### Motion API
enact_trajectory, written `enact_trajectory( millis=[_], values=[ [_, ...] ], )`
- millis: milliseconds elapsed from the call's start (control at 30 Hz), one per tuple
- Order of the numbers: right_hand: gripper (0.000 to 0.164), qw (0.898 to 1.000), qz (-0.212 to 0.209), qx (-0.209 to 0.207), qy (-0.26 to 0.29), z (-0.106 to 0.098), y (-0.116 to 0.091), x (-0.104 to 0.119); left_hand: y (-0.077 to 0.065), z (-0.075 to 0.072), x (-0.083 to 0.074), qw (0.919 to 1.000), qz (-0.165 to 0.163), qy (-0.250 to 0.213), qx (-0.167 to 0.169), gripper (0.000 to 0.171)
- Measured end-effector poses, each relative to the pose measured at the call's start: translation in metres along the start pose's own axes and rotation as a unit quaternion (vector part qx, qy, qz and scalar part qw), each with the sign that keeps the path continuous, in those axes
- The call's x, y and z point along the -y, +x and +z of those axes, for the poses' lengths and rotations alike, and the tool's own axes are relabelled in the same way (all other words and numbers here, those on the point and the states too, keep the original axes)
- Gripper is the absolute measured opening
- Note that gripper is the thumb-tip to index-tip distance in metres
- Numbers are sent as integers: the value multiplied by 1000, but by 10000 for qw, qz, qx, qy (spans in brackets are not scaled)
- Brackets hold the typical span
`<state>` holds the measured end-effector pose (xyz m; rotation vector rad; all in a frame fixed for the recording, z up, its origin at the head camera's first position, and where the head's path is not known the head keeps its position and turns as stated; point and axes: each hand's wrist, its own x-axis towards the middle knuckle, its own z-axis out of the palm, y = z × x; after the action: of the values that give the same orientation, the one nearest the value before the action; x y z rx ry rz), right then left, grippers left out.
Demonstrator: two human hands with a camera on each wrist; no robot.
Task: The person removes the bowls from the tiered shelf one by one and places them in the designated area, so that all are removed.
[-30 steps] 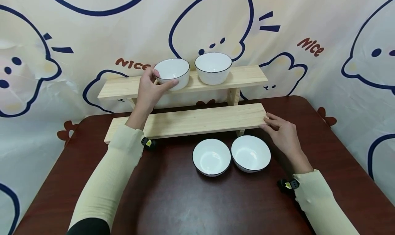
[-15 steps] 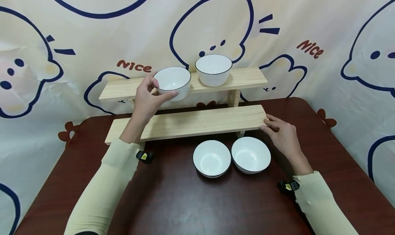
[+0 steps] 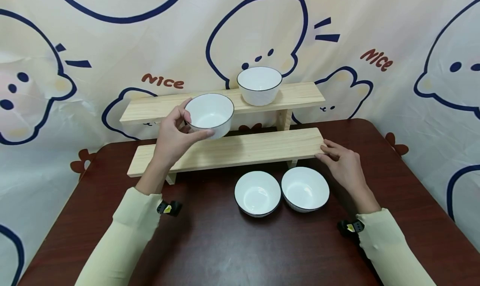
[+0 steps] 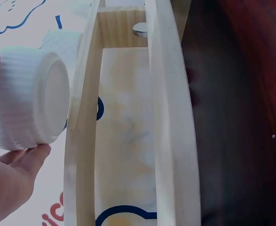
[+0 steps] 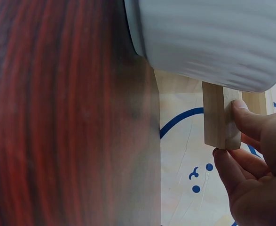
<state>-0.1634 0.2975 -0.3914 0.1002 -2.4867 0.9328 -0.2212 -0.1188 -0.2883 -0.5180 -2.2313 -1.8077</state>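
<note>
A white bowl (image 3: 210,113) with a dark rim and ribbed side is in my left hand (image 3: 174,136), thumb at the front and fingers at the left. It hangs in the air before the upper board, above the lower one; the left wrist view shows the bowl (image 4: 20,99) from its base. My right hand (image 3: 343,165) pinches the right end of the lower board (image 3: 243,148) of a two-tier wooden shelf. In the right wrist view thumb and fingers lie on either side of that board end (image 5: 222,117). Another white bowl (image 3: 259,86) stands on the upper board (image 3: 300,93).
Two more white bowls, a left one (image 3: 257,193) and a right one (image 3: 305,189), stand side by side on the dark wooden table (image 3: 225,252), in front of the shelf. A cartoon-printed cloth (image 3: 150,48) hangs behind the shelf.
My left hand has lifted the bowl off the upper board and brought it forward and down, toward me. My right hand has stayed at the lower board's end.
</note>
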Motion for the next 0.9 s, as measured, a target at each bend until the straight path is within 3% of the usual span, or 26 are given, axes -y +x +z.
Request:
enact_trajectory(
  millis=[133, 500, 900],
  values=[
    [36, 10000, -14, -17, -18, 0, 0, 0, -12, -1, 1, 9998, 77, 80, 180, 50],
    [36, 10000, 21, 42, -64, 1, 0, 0, -39, -12, 9, 9995, 11, 231, 199, 50],
    [37, 10000, -49, 39, 0, -1, 1, 1, -68, -23, 23, 9966, -109, 213, 785, 51]
  ],
)
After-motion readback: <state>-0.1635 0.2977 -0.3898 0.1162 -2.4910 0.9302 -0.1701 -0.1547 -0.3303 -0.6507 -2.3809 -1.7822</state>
